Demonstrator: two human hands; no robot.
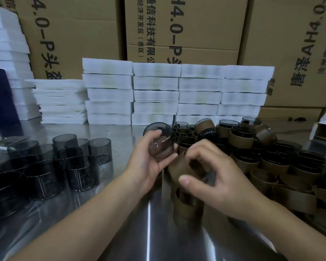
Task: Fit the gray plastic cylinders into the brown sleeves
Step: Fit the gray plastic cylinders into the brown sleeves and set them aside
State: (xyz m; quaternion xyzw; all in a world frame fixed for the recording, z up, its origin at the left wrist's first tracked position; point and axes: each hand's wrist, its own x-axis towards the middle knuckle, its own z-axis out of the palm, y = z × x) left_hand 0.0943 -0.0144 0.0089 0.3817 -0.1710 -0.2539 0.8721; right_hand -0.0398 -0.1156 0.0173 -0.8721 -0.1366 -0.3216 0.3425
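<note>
A smoky gray cylinder [159, 141] is held above the table, tilted with its open mouth toward 11 o'clock. The left hand [149, 166] wraps it, with fingers curled round the wall and the thumb over the rim. Just beside it at 4 o'clock is a brown sleeve [183, 171], blurred, gripped by the curled fingers and thumb of the right hand [216, 178]. At 6 o'clock lies a loose stack of sleeves [188, 206] on the steel table [120, 223]. Bare cylinders [64, 159] stand at 9 o'clock, and a heap of sleeved cylinders [271, 147] spreads at 3 o'clock. White trays [177, 91] and cardboard boxes [186, 25] rise at 12 o'clock.
</note>
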